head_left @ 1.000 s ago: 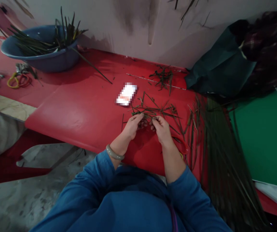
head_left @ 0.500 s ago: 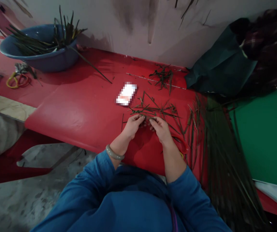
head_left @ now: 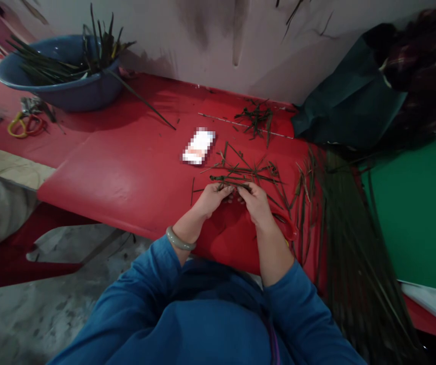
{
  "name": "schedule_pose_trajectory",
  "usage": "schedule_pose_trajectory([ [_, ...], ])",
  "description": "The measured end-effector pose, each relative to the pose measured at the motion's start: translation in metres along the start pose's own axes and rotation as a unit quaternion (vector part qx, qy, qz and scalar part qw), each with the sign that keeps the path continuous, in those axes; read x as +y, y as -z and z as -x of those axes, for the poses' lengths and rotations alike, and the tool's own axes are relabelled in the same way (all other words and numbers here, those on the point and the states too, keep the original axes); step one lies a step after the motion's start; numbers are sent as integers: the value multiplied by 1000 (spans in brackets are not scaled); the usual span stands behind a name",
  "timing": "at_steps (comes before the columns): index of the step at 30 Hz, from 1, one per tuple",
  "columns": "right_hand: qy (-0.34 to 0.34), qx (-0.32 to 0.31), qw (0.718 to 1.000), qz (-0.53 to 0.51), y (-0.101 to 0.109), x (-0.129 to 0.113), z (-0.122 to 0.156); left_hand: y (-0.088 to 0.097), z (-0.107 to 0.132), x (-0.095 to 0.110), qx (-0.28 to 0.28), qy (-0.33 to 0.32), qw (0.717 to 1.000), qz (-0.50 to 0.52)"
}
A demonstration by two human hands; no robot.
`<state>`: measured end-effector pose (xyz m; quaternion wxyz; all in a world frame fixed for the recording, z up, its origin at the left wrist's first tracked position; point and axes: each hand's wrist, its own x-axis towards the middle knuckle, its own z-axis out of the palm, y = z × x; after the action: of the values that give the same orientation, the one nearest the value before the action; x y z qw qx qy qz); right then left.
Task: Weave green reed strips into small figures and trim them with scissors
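Observation:
My left hand [head_left: 213, 199] and my right hand [head_left: 256, 203] are close together above the red tabletop [head_left: 126, 172], fingers pinched inward. Between the fingertips runs a dark green leaf strip [head_left: 223, 179], with a small knotted-looking end sticking out past my left fingers. Exactly how the fingers meet on it is partly hidden. Just beyond the hands lie several cut leaf strips [head_left: 269, 177] in a loose scatter. Red-handled scissors [head_left: 289, 229] rest beside my right wrist, partly covered by it.
A phone [head_left: 198, 146] with a blurred screen lies ahead. At the far left stand a blue basin [head_left: 84, 96] of leaves and another pair of scissors [head_left: 24, 125]. Leaf scraps [head_left: 256, 120] lie by the wall. Long palm leaves [head_left: 349, 243] hang at the right, near a green board [head_left: 419, 213].
Both hands have shifted slightly to the right, and the thumbs now sit closer together. More of the leaf strip's knotted end shows beyond the left fingers.

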<state>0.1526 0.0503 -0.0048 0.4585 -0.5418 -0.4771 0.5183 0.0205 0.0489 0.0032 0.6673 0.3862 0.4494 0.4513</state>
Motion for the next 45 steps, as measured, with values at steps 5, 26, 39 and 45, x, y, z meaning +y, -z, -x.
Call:
schedule_pose_trajectory([
  [5,5,43,999,2,0,1,-1,-2,3,3,-15,13,1000,17],
  [26,107,-12,987,122,0,5,0,1,0,5,46,46,991,113],
  [39,95,-3,990,101,-1,4,-1,-5,1,4,44,-4,997,62],
  [45,81,55,989,111,1,8,-3,-6,2,4,24,-7,998,64],
])
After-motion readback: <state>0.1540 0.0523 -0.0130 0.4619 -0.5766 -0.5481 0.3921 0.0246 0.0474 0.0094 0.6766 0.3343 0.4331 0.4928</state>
